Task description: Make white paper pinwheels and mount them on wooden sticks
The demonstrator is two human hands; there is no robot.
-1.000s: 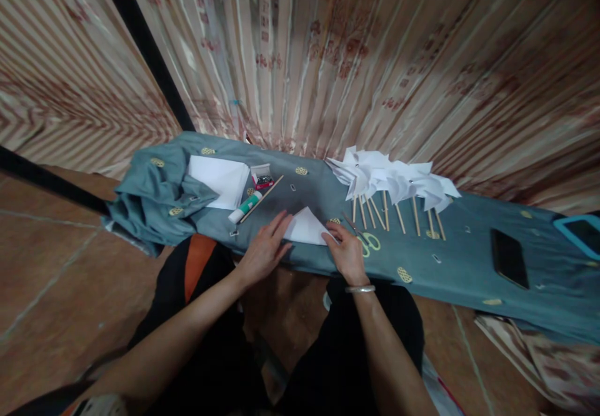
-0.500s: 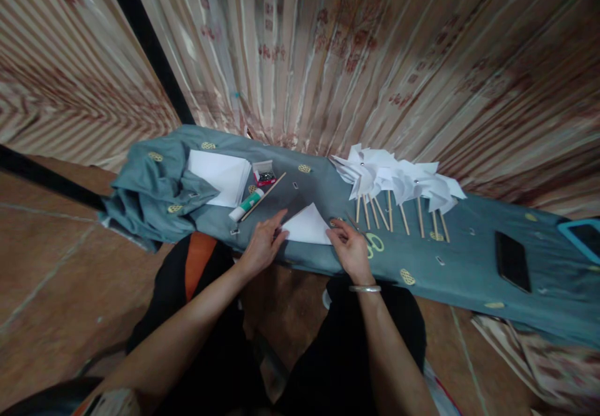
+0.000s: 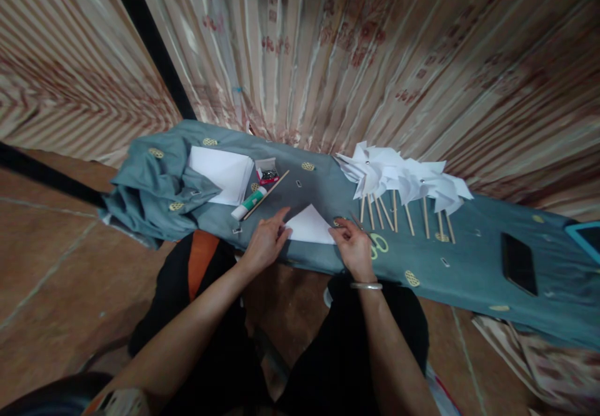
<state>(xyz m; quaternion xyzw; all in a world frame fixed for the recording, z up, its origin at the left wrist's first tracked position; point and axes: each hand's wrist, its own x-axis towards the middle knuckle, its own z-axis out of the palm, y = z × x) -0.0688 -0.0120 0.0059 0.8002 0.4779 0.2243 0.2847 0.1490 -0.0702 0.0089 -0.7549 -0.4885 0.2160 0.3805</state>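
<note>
One folded sheet [image 3: 310, 227] at the near edge of the tabletop [image 3: 323, 185]

The folded sheet, white and roughly triangular, lies in front of me on the cloth-covered surface, one point directed away from my body.

Left hand [image 3: 265, 240]: at the left corner of the sheet. Thumb and forefinger are spread, with the corner beside the thumb.

Right hand [image 3: 354, 246]: at the right corner, thumb against it, fingers bent. I cannot tell whether they pinch the paper. A silver-coloured bracelet [image 3: 366, 286] circles this wrist.

To the left: a stack of white paper [image 3: 222, 175], one corner covered by bunched cloth [image 3: 145, 182]. Just right of the stack, a small open box [image 3: 267, 172], red and white, holds small metallic pieces too fine to identify. Nearer me lie a green-and-white glue stick [image 3: 250, 202] and, alongside it, a loose wooden stick [image 3: 276, 185] set diagonally.

To the right: scissors [image 3: 379, 245] with yellow-green handles, just beside my right hand and partly hidden by it. Farther back, a row of white paper pinwheels [image 3: 403, 175], overlapping, wooden handles [image 3: 425, 218] pointing towards me. Well apart, a dark phone [image 3: 519, 263] lies flat; beyond it, a blue-framed object [image 3: 584, 241] is cut off by the view's edge.
</note>
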